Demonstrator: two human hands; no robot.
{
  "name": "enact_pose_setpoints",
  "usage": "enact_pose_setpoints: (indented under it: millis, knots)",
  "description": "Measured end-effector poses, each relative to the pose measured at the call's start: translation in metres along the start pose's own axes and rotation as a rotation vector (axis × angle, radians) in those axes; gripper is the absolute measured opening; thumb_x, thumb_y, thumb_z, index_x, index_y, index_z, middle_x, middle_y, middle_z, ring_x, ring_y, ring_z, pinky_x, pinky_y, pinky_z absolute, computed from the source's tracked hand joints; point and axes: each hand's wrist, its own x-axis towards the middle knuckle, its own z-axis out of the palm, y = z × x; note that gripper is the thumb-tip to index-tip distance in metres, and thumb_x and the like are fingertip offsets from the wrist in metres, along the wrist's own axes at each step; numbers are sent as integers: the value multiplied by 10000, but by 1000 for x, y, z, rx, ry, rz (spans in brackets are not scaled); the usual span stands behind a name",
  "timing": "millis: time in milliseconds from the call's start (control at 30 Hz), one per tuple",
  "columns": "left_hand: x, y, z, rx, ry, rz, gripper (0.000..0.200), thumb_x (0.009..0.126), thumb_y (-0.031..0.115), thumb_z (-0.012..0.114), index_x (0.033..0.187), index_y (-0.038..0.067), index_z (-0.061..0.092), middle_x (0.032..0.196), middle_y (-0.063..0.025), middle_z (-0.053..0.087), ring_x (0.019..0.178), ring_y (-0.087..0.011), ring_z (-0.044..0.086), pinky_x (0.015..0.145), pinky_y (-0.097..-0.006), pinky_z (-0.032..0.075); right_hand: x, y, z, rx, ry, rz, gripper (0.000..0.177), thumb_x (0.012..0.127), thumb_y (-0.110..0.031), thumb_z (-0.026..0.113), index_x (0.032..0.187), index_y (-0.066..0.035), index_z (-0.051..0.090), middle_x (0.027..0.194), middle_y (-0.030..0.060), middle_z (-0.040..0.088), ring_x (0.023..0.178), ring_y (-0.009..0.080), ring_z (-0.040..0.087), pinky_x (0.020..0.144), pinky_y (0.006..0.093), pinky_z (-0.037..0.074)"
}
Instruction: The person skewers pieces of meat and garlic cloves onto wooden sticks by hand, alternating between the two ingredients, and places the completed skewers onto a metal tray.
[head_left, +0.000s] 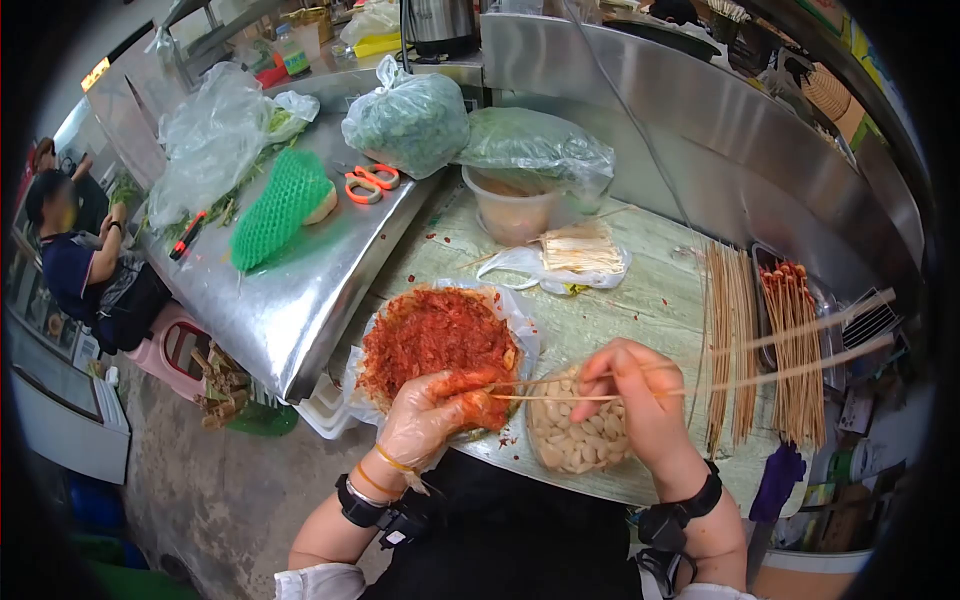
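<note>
My right hand (640,395) is bare and closed around two long bamboo skewers (790,372), whose far ends stretch out to the right. Their other ends reach my left hand (415,425), which wears a clear plastic glove stained red. The gloved fingers pinch a red, sauce-coated piece of food (482,408) at the skewer tips; its exact kind is hidden by the sauce. Just beyond that hand is a plastic-lined bowl (530,335) heaped with red seasoned pieces (435,335). Under my right hand stands a clear container of peeled garlic cloves (575,440).
Bare skewers (728,340) lie at right beside a tray of red-tipped skewers (792,350). Behind are short sticks (580,250), a plastic tub (512,212) and bagged greens (410,125). Orange scissors (370,183) lie on the steel counter (310,300). A person (80,250) sits at left.
</note>
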Motion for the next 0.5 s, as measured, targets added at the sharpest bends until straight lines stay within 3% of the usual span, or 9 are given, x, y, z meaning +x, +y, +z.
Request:
enact_pose_setpoints:
  millis: [33,133,233,367,433,500]
  knots:
    - [1,-2,-2,7,2,5,346,905,79,551,1203,-86,493,1078,-157,610,927,-227,627,840,-328,512,-2,1,2,-36,37,-57,381,989,-276,373,819,23,536,757,111,574,587,188,631,566,254,507]
    - [9,-19,-11,-363,96,180,347,902,94,558,1190,-88,492,1103,-171,594,995,-255,609,869,-371,517,-15,9,-1,-124,116,-229,365,987,-264,370,827,15,543,779,119,571,596,190,633,573,253,508]
    - [11,-20,-10,-521,82,203,341,899,101,565,1178,-83,498,1122,-174,587,1025,-266,597,889,-382,508,-26,23,0,-329,36,-378,350,983,-255,365,836,0,555,795,126,567,607,190,633,578,266,503]
    - [14,-22,2,-491,130,258,347,895,103,571,1180,-80,496,1137,-176,582,1032,-273,595,901,-386,502,-27,18,12,-476,23,-512,327,974,-248,381,840,-18,573,787,130,583,642,200,630,580,283,497]
    - [13,-24,3,-535,138,303,335,896,87,565,1182,-72,496,1140,-176,583,1029,-269,597,899,-381,505,-28,16,15,-525,16,-603,182,906,-147,495,874,-31,632,800,102,627,690,227,617,586,289,493]
    - [14,-28,5,-547,156,316,325,897,79,559,1182,-66,499,1136,-176,585,1030,-266,596,901,-382,504,-29,17,17,-543,-19,-634,154,889,-135,518,882,-31,632,812,101,624,680,228,616,575,289,493]
